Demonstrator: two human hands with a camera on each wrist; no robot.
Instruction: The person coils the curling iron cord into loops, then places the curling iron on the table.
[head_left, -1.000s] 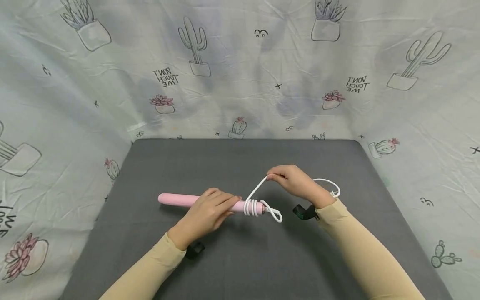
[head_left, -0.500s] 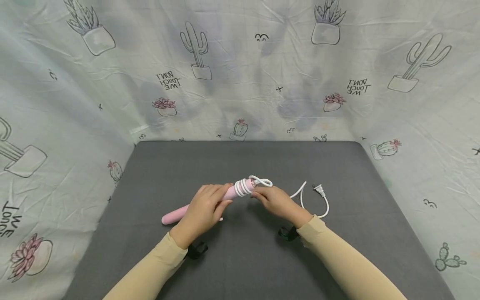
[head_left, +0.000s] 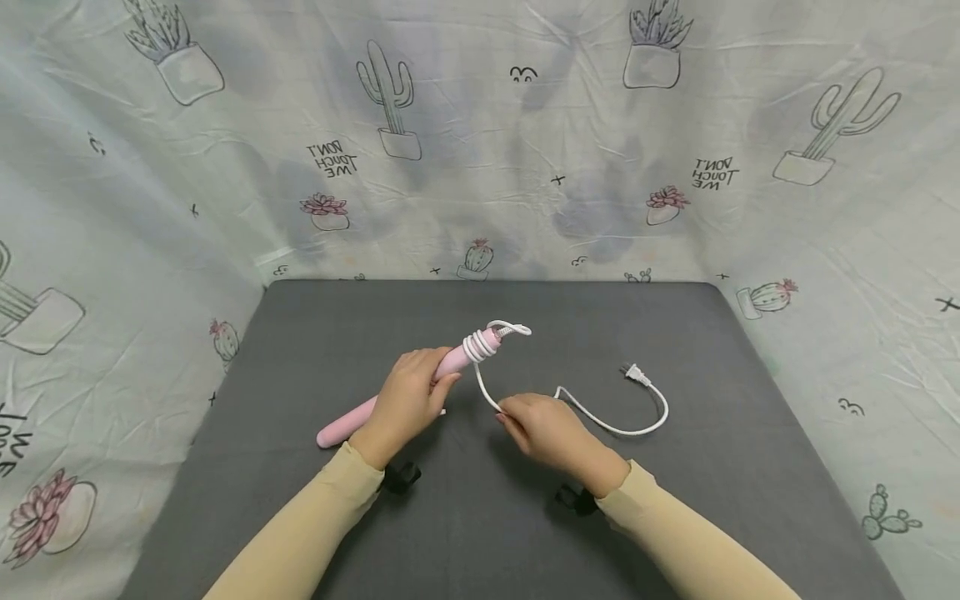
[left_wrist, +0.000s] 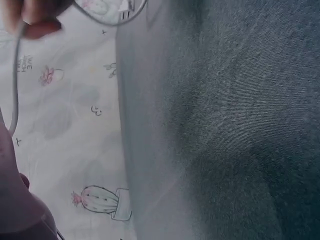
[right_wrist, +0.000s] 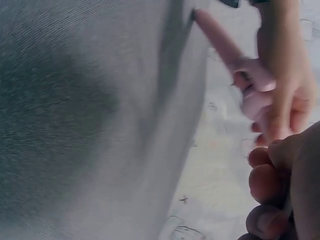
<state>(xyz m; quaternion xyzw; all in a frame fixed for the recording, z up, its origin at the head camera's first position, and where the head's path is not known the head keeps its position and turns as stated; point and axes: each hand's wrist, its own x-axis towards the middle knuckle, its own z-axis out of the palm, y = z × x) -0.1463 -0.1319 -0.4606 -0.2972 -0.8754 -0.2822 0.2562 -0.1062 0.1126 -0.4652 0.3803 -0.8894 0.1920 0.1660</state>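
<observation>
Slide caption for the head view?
Left hand grips a pink wand, white cord looped around one end; right hand pinches the cord's unwound length.

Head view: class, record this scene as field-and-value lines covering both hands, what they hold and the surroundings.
Surface: flat dark grey fabric-textured tabletop
Left hand: grips the long pink rod-shaped appliance
Right hand: holds the thin white cord
Cord path: coiled around the appliance's end, then down to that hand
White two-pronged plug: lies on the tabletop
Backdrop: pale cloth printed with cacti
</observation>
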